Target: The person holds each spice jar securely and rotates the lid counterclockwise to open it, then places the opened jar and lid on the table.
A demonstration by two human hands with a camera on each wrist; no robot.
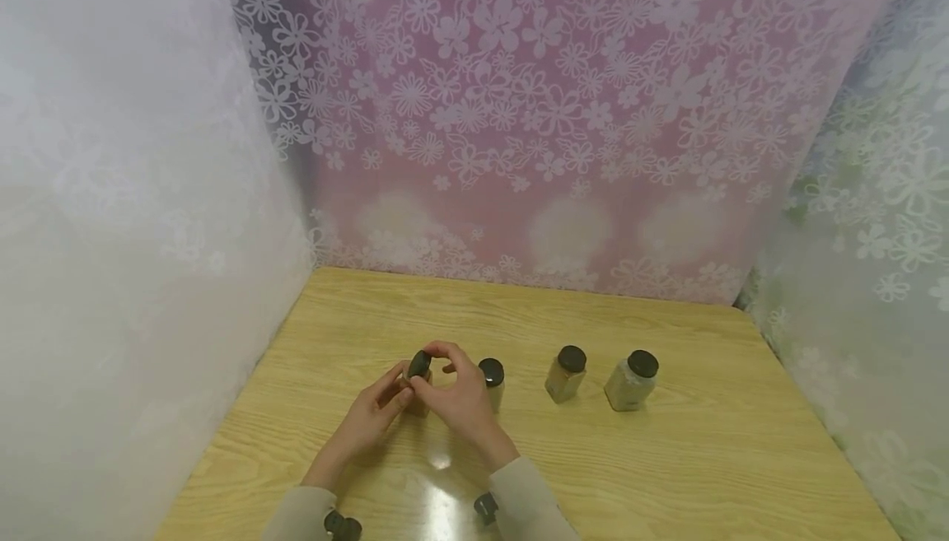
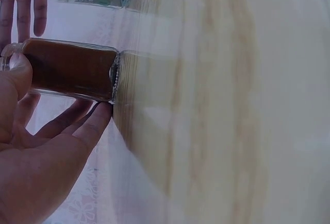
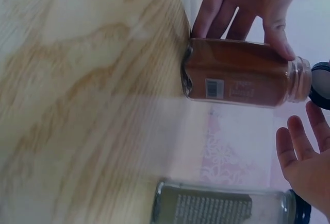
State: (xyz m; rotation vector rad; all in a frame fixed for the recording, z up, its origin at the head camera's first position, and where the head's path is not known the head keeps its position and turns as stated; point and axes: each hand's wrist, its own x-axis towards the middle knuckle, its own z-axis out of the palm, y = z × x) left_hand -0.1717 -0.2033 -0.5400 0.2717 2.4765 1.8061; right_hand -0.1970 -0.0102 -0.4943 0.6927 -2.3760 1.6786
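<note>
A glass spice jar (image 3: 237, 72) of red-brown powder stands upright on the table, its threaded mouth uncovered. My left hand (image 1: 369, 419) holds it, thumb near the neck and fingers along the far side, as the left wrist view also shows. Between the thumb and fingers of my right hand (image 1: 463, 401) is a black lid (image 1: 419, 363). The lid is tilted on its edge just over the mouth; in the right wrist view its pale underside faces the jar. Whether lid and rim touch I cannot tell. In the head view my hands hide most of the jar.
Close by my right hand stands a black-lidded jar (image 1: 491, 373), partly covered by it. Farther right are two more capped jars, one with tan powder (image 1: 565, 380) and one paler (image 1: 628, 389). Flowered curtains (image 1: 519, 113) enclose the wooden table (image 1: 712, 459) at the back and sides.
</note>
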